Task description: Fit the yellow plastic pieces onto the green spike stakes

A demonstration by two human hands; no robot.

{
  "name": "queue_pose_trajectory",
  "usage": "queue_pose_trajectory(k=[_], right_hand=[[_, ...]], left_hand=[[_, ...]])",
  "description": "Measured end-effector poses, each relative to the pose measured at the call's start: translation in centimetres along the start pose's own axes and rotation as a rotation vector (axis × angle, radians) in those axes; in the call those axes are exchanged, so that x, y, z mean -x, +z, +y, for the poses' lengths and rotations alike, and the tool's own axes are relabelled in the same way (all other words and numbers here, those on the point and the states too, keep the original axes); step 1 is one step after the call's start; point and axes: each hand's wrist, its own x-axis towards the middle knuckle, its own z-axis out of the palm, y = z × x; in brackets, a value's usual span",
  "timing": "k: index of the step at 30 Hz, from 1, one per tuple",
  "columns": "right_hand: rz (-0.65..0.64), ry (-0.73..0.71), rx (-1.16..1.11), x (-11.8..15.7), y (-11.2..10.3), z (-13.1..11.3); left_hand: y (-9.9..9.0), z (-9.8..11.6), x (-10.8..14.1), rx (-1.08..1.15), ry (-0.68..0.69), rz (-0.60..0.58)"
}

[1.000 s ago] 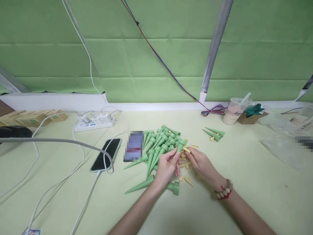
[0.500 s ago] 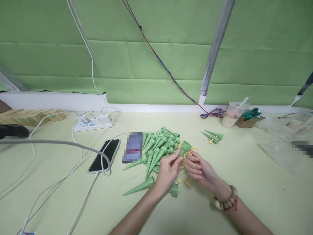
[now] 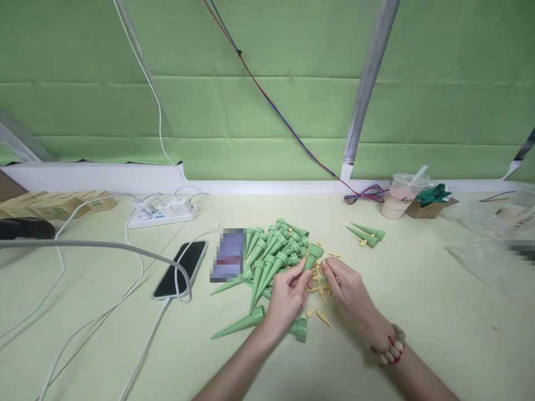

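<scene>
My left hand (image 3: 288, 292) is closed round a green plastic plant-watering spike (image 3: 313, 256), its wide cup end up and tilted right. Just right of that cup, my right hand (image 3: 349, 289) has thumb and forefinger pinched together, back of the hand up. A tiny pale bit shows at those fingertips, too small to make out. Small yellow plastic valve pieces (image 3: 321, 291) lie scattered beneath and between the hands. Left of them is a pile of green spikes (image 3: 267, 262), with one loose spike (image 3: 240, 323) nearer me and another partly under my left forearm.
Two green spikes (image 3: 368, 234) with yellow pieces lie apart at right. Behind them stand a drink cup (image 3: 399, 197) and a small cardboard box (image 3: 426, 209). To the left are a phone (image 3: 181, 270), a pixelated rectangle (image 3: 228, 255), a power strip (image 3: 163, 214) and white cables.
My right hand has turned its back upward, and its fingertips have moved slightly left and down, below the cup's rim. The held spike has tipped so its opening no longer faces me.
</scene>
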Motion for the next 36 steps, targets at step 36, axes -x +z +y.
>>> queue_pose_trajectory(k=[36], right_hand=[[-0.305,0.725,-1.158,-0.2,0.2,-1.5]], left_hand=[[-0.1,-0.7,-0.3,-0.186,0.146,0.01]])
